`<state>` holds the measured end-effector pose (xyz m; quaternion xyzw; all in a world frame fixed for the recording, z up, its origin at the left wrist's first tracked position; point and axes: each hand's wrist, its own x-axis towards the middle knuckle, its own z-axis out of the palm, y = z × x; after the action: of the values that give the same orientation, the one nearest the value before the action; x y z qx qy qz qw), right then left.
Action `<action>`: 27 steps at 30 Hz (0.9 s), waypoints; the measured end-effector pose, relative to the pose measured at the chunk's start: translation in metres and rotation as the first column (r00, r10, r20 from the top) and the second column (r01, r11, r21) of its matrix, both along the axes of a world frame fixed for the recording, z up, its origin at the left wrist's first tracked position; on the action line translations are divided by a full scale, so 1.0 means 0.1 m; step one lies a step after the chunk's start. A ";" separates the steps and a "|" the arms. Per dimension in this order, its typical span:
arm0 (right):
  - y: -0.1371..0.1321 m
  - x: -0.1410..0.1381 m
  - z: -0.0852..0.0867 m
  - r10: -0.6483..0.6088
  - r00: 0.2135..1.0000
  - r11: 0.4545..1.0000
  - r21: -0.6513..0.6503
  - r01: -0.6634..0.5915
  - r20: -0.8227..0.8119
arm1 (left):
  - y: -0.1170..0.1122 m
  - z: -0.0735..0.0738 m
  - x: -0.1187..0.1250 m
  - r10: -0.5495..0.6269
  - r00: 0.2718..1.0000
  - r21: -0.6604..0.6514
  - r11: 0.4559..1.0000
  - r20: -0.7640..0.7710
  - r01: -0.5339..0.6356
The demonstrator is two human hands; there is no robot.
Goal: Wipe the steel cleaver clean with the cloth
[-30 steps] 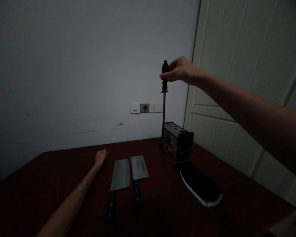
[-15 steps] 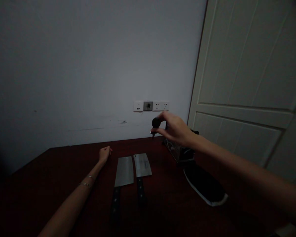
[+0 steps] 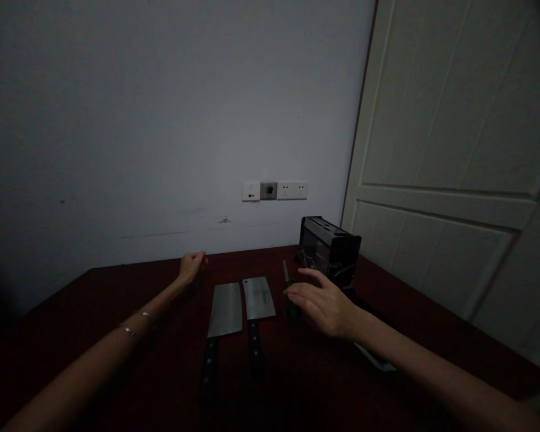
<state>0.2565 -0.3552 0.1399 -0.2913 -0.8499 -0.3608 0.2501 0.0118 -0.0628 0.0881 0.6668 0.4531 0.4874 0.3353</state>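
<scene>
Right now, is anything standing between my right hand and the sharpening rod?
Nothing visible: your right hand is right at the rod, though I can't tell whether it grips. The knife block stands beyond the hand, and the small cleaver lies left of the rod.

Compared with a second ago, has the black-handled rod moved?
Yes: down and slightly left in the picture. Its handle was higher than the wall sockets; now the whole rod appears below them.
</scene>
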 end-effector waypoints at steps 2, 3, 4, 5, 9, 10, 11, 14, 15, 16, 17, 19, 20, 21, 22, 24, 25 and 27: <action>0.01 -0.04 -0.05 0.004 0.999 1.000 0.008 -0.005 0.037 | -0.23 0.15 0.12 -0.076 0.997 -0.008 0.997 0.025 0.076; 0.02 -0.06 -0.06 0.005 0.999 1.000 0.015 -0.006 0.052 | -0.38 0.21 0.19 -0.121 0.992 -0.019 0.992 0.029 0.121; 0.03 -0.09 -0.08 0.005 0.998 1.000 0.022 -0.007 0.064 | -0.54 0.25 0.26 -0.170 0.985 -0.036 0.985 0.024 0.171; 0.03 -0.11 -0.08 0.007 0.997 0.999 0.031 -0.010 0.072 | -0.71 0.28 0.32 -0.223 0.975 -0.057 0.973 0.011 0.224; 0.05 -0.19 -0.11 0.034 0.996 0.998 0.048 -0.038 0.086 | -1.38 0.29 0.46 -0.570 0.821 -0.298 0.789 -0.031 0.537; 0.05 -0.21 -0.12 0.043 0.995 0.998 0.040 -0.047 0.086 | -1.52 0.29 0.47 -0.618 0.786 -0.357 0.729 0.022 0.583; 0.06 -0.24 -0.14 0.052 0.995 0.998 0.029 -0.055 0.082 | -1.64 0.28 0.48 -0.642 0.762 -0.410 0.674 0.087 0.615; 0.06 -0.31 -0.20 0.058 0.995 0.998 -0.005 -0.058 0.085 | -1.88 0.26 0.47 -0.620 0.729 -0.516 0.539 0.291 0.665; 0.06 -0.34 -0.23 0.055 0.994 0.998 -0.009 -0.054 0.092 | -1.93 0.25 0.47 -0.597 0.722 -0.536 0.505 0.349 0.677; 0.06 -0.36 -0.24 0.051 0.994 0.999 -0.007 -0.051 0.100 | -1.96 0.23 0.46 -0.570 0.717 -0.546 0.479 0.401 0.687; 0.05 -0.39 -0.26 0.048 0.993 0.999 0.000 -0.048 0.107 | -1.98 0.21 0.45 -0.546 0.709 -0.550 0.457 0.447 0.699; 0.03 -0.43 -0.27 0.048 0.992 0.999 0.019 -0.051 0.117 | -2.00 0.16 0.43 -0.501 0.689 -0.544 0.426 0.524 0.723; 0.02 -0.45 -0.27 0.046 0.991 0.998 0.029 -0.050 0.127 | -2.00 0.13 0.42 -0.491 0.674 -0.535 0.411 0.552 0.738; 0.01 -0.48 -0.27 0.037 0.989 0.998 0.037 -0.043 0.142 | -1.99 0.10 0.41 -0.488 0.657 -0.525 0.397 0.574 0.753; 0.00 -0.50 -0.26 0.022 0.986 0.999 0.042 -0.029 0.164 | -1.98 0.08 0.40 -0.493 0.639 -0.511 0.384 0.590 0.769; -0.03 -0.55 -0.25 -0.016 0.977 0.999 0.043 0.007 0.211 | -1.95 0.06 0.37 -0.517 0.600 -0.469 0.374 0.611 0.800; -0.04 -0.57 -0.24 -0.034 0.974 0.999 0.039 0.026 0.224 | -1.93 0.06 0.36 -0.529 0.583 -0.446 0.376 0.617 0.812; -0.05 -0.61 -0.24 -0.060 0.975 0.998 0.023 0.056 0.212 | -1.90 0.09 0.33 -0.536 0.565 -0.414 0.385 0.627 0.825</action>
<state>0.1958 -0.3601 0.1154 -0.2734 -0.8599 -0.4042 0.1495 0.0448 -0.2529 0.0968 0.5111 0.1940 0.2226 0.8072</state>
